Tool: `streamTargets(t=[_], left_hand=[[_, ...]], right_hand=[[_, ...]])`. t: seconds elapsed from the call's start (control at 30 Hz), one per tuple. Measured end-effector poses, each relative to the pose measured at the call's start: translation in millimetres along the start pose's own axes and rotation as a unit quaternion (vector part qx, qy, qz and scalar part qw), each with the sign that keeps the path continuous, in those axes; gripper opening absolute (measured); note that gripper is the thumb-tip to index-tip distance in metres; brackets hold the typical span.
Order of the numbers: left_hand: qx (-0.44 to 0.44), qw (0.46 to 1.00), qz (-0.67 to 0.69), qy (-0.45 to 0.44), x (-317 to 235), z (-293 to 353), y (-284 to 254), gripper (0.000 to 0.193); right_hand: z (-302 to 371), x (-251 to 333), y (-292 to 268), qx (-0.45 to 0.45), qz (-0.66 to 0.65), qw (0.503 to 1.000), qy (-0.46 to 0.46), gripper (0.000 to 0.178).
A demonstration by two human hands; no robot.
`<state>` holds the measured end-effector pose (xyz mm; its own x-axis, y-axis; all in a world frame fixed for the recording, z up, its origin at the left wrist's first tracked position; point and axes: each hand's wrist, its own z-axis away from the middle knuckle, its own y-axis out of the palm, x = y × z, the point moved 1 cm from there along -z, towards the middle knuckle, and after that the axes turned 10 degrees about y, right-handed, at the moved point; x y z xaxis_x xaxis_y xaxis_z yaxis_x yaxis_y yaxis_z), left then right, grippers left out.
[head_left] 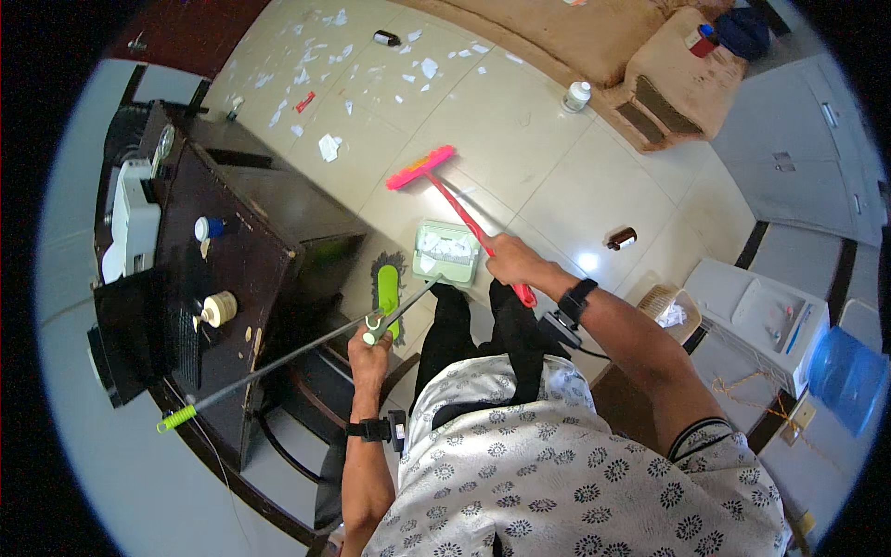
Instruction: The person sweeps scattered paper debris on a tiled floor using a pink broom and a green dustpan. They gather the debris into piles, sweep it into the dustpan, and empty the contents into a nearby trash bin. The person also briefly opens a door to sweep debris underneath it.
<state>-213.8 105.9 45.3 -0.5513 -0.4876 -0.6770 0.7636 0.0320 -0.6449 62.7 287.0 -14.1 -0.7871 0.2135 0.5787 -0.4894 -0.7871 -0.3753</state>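
My right hand (510,262) is closed around the red handle of a pink-headed floor brush (420,167). The brush head is over the tiles, beyond the dustpan. A pale green dustpan (423,265) with white paper scraps (447,246) in it lies on the floor just ahead of my feet. Its pole runs back to my left hand (369,360), whose fingers are closed. The same hand also seems to grip the grey pole of a green broom (388,290) with dark bristles. That pole slants off to the left, ending in a green grip.
Torn paper (329,147), a red wrapper (305,102) and brown bottles (622,239) litter the floor. A white jar (576,96) stands by the brown sofa (566,37). At left is a dark desk (278,200); at right, a wastebasket (670,311) and white cabinet (761,311).
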Motion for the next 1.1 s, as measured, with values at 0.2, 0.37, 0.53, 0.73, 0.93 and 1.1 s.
streamTargets(t=[0.2, 0.37, 0.53, 0.73, 0.93, 1.1], left_hand=[[-0.031, 0.999, -0.014, -0.026, -4.3, 29.2, -6.6, 0.031], [-0.022, 0.999, -0.013, -0.048, 23.4, 39.0, -8.7, 0.03], [-0.031, 0.999, -0.021, -0.011, 62.0, 43.1, -8.1, 0.029], [-0.017, 1.0, 0.012, 0.006, 81.6, 45.5, -13.4, 0.029], [0.024, 0.998, -0.054, 0.015, 84.7, 33.3, -15.7, 0.031], [0.056, 0.992, -0.088, 0.069, 84.1, 15.7, -8.7, 0.03]], right_hand=[[-31.7, -26.6, 28.1, 0.027, 0.093, 0.995, -0.013, 0.026], [-4.8, -112.1, 16.0, -0.007, 0.235, 0.969, -0.07, 0.048], [61.8, -162.5, -11.1, -0.001, 0.272, 0.959, 0.078, 0.062], [125.5, -166.6, -17.6, -0.045, 0.234, 0.965, 0.11, 0.067], [155.5, -159.2, 0.3, -0.094, 0.071, 0.982, 0.148, 0.064], [149.3, -130.1, 28.5, -0.093, -0.196, 0.957, 0.193, 0.055]])
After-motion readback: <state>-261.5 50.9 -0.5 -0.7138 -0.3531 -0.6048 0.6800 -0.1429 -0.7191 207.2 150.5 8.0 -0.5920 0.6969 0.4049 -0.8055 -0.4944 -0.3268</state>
